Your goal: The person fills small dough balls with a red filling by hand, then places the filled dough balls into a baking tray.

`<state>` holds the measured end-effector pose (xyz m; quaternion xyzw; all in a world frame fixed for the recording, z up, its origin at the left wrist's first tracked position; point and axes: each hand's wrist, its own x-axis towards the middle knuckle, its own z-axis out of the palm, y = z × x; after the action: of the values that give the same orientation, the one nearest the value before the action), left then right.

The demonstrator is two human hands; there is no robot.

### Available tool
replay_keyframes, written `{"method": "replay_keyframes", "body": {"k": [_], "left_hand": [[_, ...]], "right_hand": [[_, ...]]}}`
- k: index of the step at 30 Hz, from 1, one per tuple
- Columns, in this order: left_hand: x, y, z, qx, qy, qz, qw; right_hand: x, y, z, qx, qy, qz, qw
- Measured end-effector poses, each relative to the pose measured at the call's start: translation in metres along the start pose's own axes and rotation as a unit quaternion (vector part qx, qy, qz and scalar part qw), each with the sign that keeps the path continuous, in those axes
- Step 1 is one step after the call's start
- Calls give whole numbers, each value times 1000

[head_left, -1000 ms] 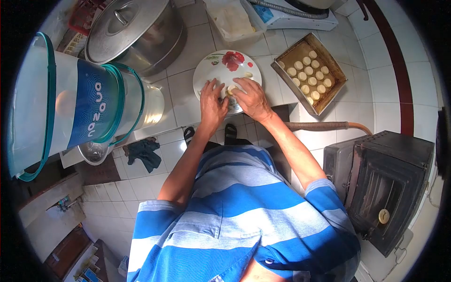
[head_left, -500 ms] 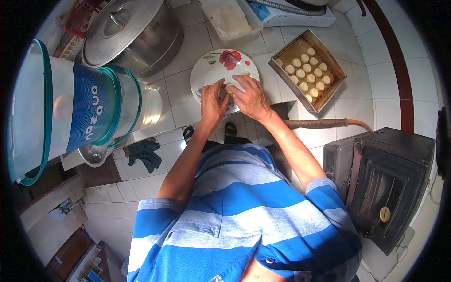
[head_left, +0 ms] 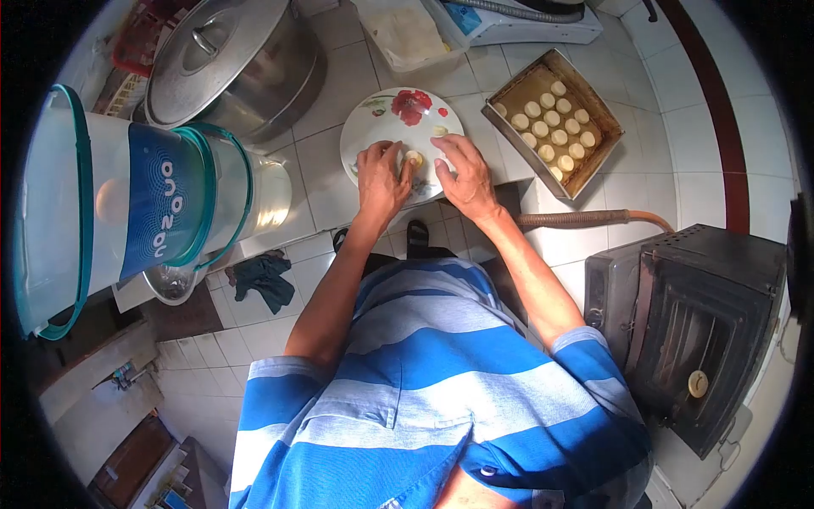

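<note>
Over a white plate (head_left: pixel 363 136) with red flower prints, my left hand (head_left: pixel 383 182) is curled, its thumb and fingertips at a small round pale dough piece (head_left: pixel 414 159) that it appears to hold. My right hand (head_left: pixel 468 182) is apart from that piece, thumb and fingers spread, above the plate's right side. Just beyond its fingertips lies another small pale dough piece (head_left: pixel 440 131) near the plate's rim. To the right, a square metal baking tin (head_left: pixel 519 144) holds several round pale dough pieces (head_left: pixel 560 137) in rows.
A large lidded steel pot (head_left: pixel 280 93) stands at the back left, beside a clear bucket (head_left: pixel 106 195) with a teal handle. Behind the plate is a plastic tub (head_left: pixel 411 38). A dark oven (head_left: pixel 712 331) is at right, with a brown hose (head_left: pixel 577 219) running near it.
My right hand has moved right, away from my left hand, and its fingers have spread. The dough piece by my left fingertips now shows more fully.
</note>
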<state>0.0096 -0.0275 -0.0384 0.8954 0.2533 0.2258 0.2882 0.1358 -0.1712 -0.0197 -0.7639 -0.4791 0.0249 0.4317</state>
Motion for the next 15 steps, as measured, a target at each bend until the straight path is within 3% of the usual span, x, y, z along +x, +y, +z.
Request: {"method": "replay_keyframes", "body": {"k": [8, 11, 15], "left_hand": [[5, 8, -2, 62, -29, -5, 998], [6, 8, -3, 59, -37, 33, 997], [1, 11, -2, -29, -19, 16, 999]], "right_hand": [[-7, -1, -7, 46, 28, 47, 997], [-10, -1, -6, 54, 31, 49, 997], [-16, 1, -4, 65, 40, 49, 996]]}}
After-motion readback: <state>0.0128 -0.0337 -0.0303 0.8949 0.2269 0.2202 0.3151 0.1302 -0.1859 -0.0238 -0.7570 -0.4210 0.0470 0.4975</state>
